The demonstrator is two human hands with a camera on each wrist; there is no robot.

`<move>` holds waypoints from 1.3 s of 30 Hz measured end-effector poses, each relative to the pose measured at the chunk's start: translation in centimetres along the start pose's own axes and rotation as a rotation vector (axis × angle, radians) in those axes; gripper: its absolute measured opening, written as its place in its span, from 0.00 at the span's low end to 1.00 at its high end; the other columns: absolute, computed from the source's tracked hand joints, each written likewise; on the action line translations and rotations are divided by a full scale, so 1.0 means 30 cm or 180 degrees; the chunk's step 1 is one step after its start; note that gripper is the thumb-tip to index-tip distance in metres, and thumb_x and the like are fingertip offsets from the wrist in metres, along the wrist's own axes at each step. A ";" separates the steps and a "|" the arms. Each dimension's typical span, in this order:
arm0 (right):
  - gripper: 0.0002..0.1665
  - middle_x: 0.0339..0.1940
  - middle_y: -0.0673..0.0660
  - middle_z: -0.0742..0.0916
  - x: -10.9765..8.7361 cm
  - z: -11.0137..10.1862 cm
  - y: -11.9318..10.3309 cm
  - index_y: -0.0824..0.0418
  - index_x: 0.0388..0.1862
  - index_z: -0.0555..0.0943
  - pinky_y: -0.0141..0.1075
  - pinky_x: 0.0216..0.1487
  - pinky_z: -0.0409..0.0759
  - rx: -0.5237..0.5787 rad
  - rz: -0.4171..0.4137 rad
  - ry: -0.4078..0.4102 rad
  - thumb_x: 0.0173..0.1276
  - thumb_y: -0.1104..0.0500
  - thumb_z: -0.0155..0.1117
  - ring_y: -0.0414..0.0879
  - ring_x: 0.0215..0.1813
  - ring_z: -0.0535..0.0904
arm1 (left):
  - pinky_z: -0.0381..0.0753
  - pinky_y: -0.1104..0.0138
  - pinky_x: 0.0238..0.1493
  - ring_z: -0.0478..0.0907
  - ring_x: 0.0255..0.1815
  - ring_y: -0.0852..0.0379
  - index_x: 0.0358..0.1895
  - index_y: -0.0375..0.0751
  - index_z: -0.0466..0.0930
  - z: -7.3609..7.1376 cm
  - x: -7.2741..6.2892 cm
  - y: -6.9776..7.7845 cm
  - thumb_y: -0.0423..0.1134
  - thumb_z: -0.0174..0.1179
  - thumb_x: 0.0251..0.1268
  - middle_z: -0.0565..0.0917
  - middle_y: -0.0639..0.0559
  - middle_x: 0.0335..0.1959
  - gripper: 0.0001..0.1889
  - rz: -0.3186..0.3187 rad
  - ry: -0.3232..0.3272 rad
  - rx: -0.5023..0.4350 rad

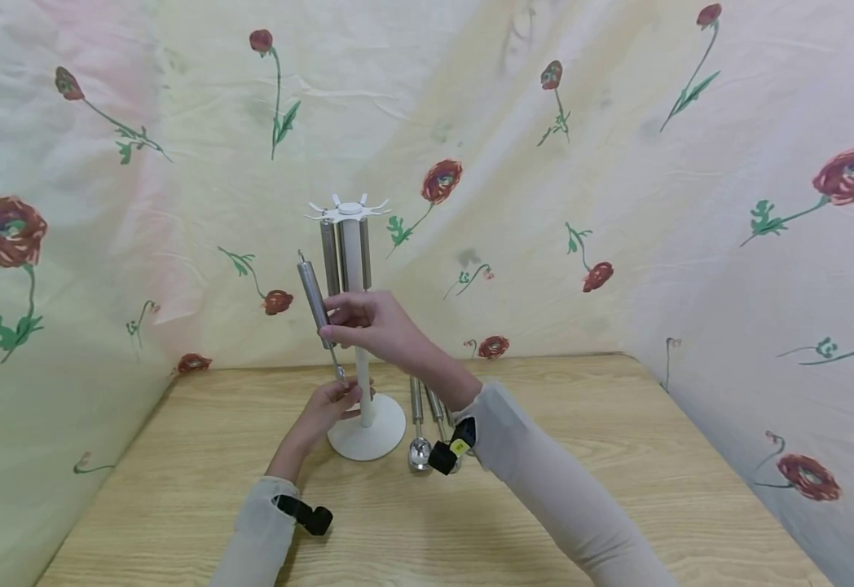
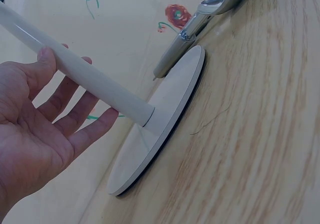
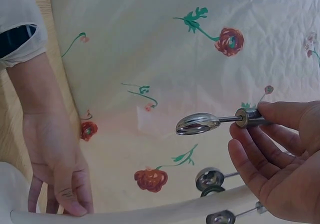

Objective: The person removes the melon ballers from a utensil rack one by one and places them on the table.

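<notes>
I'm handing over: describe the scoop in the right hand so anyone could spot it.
On the table stands a white rack with a round base and spoked top. Just left of its pole in the head view, the right hand grips a metal scoop, tilted, bowl down. Unlike the hanging utensils and the lying ones, it alone is in a hand.

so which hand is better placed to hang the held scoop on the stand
Probably the right hand: it holds the scoop, top end a little below the hooks of the stand. The left hand is lower, holding the stand.
</notes>
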State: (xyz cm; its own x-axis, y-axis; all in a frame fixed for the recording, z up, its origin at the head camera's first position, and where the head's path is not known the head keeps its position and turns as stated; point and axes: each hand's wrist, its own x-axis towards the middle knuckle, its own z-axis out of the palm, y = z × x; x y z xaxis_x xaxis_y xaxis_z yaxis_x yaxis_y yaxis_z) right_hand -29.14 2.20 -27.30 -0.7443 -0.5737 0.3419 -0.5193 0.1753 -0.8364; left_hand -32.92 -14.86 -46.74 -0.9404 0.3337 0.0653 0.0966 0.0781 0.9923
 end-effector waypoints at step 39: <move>0.26 0.52 0.68 0.87 -0.403 -0.316 0.465 0.71 0.67 0.75 0.51 0.55 0.89 0.0271 0.1116 0.0505 0.74 0.63 0.65 0.44 0.47 0.86 | 0.81 0.49 0.67 0.77 0.68 0.41 0.70 0.33 0.73 0.007 0.010 -0.002 0.39 0.50 0.82 0.80 0.35 0.64 0.21 -0.0065 0.0085 -0.0025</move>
State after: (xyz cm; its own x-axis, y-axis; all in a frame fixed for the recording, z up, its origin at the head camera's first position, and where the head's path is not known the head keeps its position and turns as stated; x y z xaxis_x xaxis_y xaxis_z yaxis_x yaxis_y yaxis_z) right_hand -31.38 19.16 -39.03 -0.9294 -0.3589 0.0856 -0.1903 0.2677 -0.9445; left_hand -33.15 -14.56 -46.80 -0.9506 0.3068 0.0477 0.0748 0.0773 0.9942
